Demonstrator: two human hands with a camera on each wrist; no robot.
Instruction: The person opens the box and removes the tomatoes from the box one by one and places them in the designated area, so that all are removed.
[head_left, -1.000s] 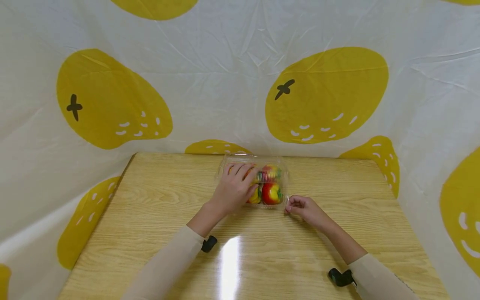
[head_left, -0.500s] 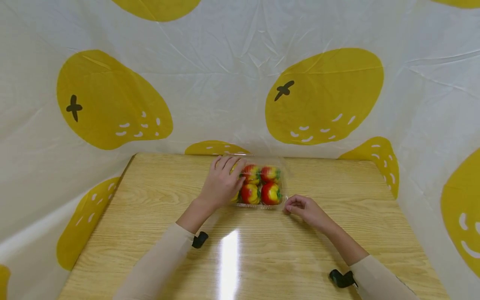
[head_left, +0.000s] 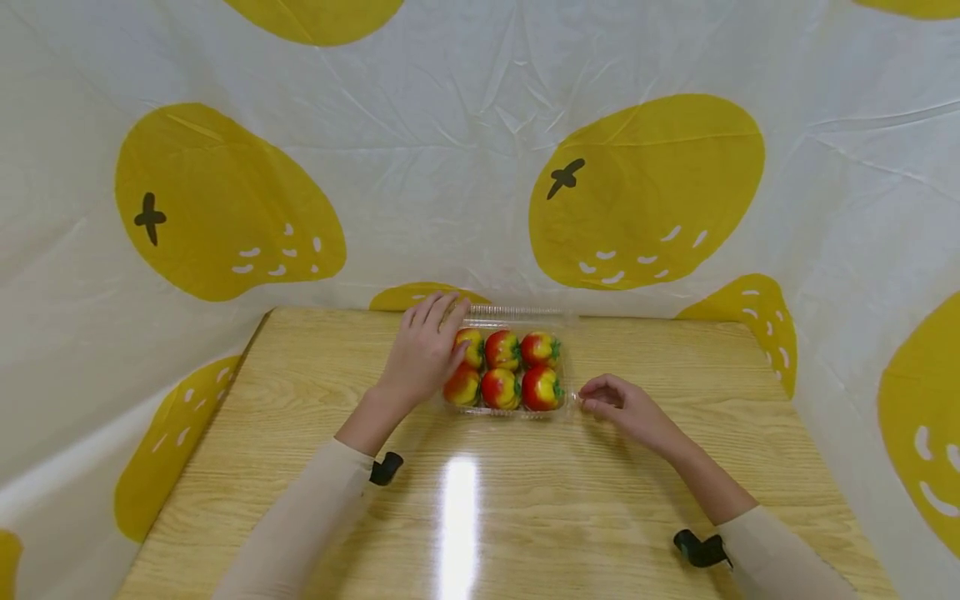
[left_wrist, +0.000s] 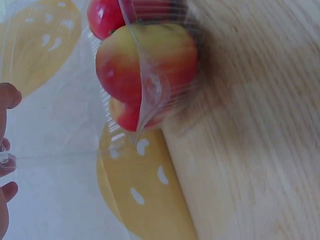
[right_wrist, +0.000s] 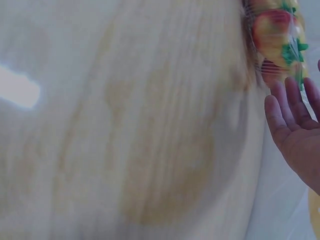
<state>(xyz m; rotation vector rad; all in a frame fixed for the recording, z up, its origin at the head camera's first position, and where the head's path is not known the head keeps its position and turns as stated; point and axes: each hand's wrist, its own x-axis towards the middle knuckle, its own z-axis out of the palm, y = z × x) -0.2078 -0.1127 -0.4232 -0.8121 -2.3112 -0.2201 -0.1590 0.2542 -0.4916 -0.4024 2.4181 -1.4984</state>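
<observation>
A clear plastic clamshell box stands at the table's far edge, holding two rows of red-and-yellow fruits with green leafy tops. Its transparent lid is raised at the back. My left hand is at the lid's left end; in the left wrist view its thumb and fingers hold the lid's edge. Close to the box's right front corner is my right hand. Its fingers look loosely extended in the right wrist view, with nothing between them.
The wooden table stretches toward me, with a bright light reflection on it. A white cloth printed with yellow fruit hangs behind and at both sides. Black wrist cameras are on both forearms.
My left hand has moved left and back, and the lid has swung up off the fruits. My right hand's fingers have loosened and shifted slightly right at the corner.
</observation>
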